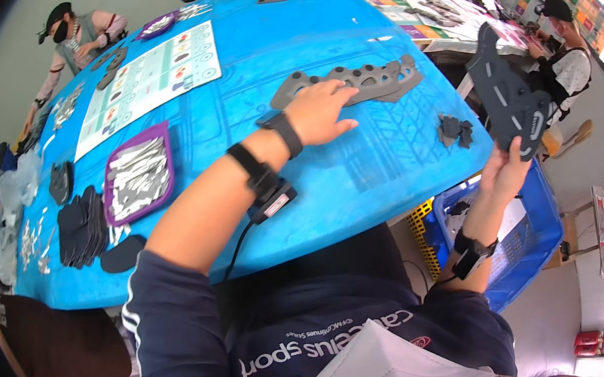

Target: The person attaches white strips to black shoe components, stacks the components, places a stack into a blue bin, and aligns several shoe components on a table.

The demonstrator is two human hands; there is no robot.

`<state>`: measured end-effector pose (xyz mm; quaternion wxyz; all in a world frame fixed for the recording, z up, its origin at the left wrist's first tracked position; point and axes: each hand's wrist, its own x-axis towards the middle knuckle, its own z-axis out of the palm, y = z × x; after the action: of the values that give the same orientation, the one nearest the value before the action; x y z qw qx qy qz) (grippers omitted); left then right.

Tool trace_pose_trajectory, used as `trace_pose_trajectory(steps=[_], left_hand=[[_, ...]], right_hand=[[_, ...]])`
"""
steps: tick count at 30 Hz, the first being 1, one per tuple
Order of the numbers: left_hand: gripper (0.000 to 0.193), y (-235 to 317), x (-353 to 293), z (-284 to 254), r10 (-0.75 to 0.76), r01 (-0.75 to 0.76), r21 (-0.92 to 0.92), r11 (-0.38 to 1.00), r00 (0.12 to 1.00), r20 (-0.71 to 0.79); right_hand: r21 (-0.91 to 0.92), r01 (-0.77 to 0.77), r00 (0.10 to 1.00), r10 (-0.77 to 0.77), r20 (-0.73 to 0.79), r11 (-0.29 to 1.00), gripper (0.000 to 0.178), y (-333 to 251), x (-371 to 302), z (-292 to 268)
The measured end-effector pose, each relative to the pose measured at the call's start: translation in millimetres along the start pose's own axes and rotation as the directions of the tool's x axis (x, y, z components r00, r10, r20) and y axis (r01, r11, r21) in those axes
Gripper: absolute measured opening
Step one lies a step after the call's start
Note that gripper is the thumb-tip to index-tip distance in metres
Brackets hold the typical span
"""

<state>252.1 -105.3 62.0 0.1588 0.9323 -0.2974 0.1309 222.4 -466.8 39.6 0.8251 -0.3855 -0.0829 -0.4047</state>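
My right hand is raised past the table's right edge, thumb and fingers pinching the lower end of a dark, flat shoe-upper piece. Light strips and a pale oval outline show on that piece. Over the blue table, my left hand lies palm down with fingers spread. Its fingertips rest at a row of overlapping grey cut pieces with round holes, partly covering them. Bands with a small black box are strapped on my left wrist and forearm.
Left of my arm are a purple basket of white and grey strips and stacked black pieces. A printed sheet lies beyond. Dark scraps sit near the right edge. A blue crate stands below. Other people work around.
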Motion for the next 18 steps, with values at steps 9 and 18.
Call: trace_pose_trajectory(steps=[9,18], left_hand=[[0.051,6.4,132.4,105.2,0.019,-0.029,0.115,0.993,0.996,0.092],[0.036,-9.6,132.5,88.9,-0.03,-0.006,0.239,0.971,0.988,0.148]], right_hand=[[0.07,-0.163,0.985,0.167,-0.043,0.984,0.035,20.5,7.8,-16.5],[0.03,-0.183,0.983,0.183,0.019,0.983,0.032,18.2,9.1,-19.8]])
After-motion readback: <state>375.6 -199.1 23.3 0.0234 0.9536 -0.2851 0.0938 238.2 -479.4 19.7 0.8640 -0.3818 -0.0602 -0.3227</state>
